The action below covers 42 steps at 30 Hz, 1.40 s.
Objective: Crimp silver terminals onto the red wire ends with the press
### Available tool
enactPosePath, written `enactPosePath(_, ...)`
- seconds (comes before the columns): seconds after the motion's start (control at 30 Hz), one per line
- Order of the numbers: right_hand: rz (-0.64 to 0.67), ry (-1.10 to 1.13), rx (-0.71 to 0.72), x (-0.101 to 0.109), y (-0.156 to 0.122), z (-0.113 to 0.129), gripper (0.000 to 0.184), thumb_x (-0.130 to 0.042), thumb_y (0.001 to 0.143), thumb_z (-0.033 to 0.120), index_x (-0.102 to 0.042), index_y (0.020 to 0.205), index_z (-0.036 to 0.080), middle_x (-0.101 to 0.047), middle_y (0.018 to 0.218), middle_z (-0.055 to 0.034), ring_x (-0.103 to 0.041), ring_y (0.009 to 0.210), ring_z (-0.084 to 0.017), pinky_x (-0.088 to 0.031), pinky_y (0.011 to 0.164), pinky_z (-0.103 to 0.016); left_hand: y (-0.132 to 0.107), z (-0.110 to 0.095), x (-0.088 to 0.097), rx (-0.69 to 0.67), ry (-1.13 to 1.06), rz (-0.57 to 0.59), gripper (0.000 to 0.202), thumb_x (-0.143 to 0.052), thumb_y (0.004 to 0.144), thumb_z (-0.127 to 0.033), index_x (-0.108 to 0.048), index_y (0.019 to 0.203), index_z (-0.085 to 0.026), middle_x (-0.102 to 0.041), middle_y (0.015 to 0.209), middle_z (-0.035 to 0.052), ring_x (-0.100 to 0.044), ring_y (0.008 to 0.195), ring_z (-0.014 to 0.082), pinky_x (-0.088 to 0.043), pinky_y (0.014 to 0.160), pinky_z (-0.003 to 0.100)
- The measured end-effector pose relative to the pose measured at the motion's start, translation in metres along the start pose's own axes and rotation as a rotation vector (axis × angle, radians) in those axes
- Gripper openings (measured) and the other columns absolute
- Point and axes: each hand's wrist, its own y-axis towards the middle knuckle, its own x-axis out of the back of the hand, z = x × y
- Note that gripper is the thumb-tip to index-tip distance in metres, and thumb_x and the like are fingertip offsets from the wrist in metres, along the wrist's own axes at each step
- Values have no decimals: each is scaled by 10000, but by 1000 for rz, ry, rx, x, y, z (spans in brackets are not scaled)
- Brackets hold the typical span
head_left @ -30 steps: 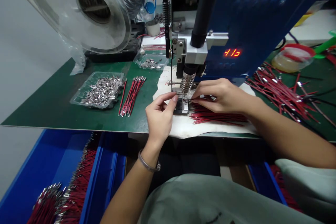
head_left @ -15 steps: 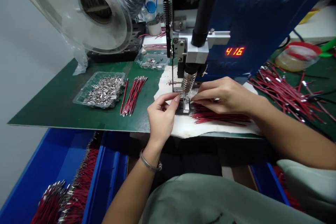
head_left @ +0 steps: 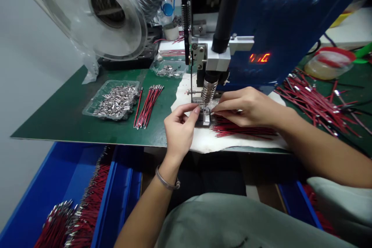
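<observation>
Clock centred on metal holder [head_left: 206, 121]. Left hand [head_left: 180, 131] between eight and nine o'clock, thumb and forefinger narrow, tips at holder's nine-o'clock side; cannot tell whether they grip anything. Right hand [head_left: 247, 107] near three, fingertips narrow, pinching thin wire [head_left: 213, 111], end toward holder. Red wires [head_left: 232, 128] under right hand, on white sheet [head_left: 203, 144], between three and four. Steel spring [head_left: 209, 92] above holder, twelve. Metal caps [head_left: 117, 100] in clear tray [head_left: 88, 109], beyond capped wires [head_left: 148, 106], toward nine.

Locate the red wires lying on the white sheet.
In the head view, the red wires lie right of centre, partly under the right hand and just right of the small metal block.
</observation>
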Motion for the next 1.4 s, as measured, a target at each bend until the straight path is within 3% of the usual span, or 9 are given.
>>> enactPosePath(0.3,-64,47,-10,3,0,1,204,-531,946,193,-710,1032,143,-682,871,-66,-627,717,-131,-459,637,-241,1,2,-1,-4,-36,-8,152,-750,787,-277,-734,895,-170,-735,888,66,-657,791,145,-496,630,233)
enactPosePath(0.47,-14,57,-42,0,2,4,235,-510,958,191,-704,1081,139,-691,918,-74,-644,759,-142,-473,682,-249,2,1,-4,18,-81,-56,164,-796,737,-266,-700,821,-162,-711,777,35,-629,699,109,-491,621,211)
enactPosePath(0.73,1,19,-77,0,2,4,226,-528,944,210,-730,1017,139,-700,898,-76,-654,743,-151,-473,680,-258,2,0,-4,9,-66,-41,156,-786,747,-270,-700,811,-156,-709,783,49,-637,711,123,-497,607,218)
enactPosePath(1.17,-83,34,-193,-13,7,13,210,-537,931,244,-718,951,140,-711,850,-73,-640,711,-148,-431,658,-253,0,-2,-4,8,-55,-41,151,-780,752,-269,-703,814,-155,-718,787,44,-644,713,121,-493,613,211)
enactPosePath(1.4,-109,66,-245,-15,8,17,209,-539,930,243,-720,968,146,-730,938,-74,-665,809,-174,-450,717,-269,0,-3,-4,25,-57,-49,139,-795,734,-259,-711,779,-157,-711,733,30,-623,649,108,-492,603,217)
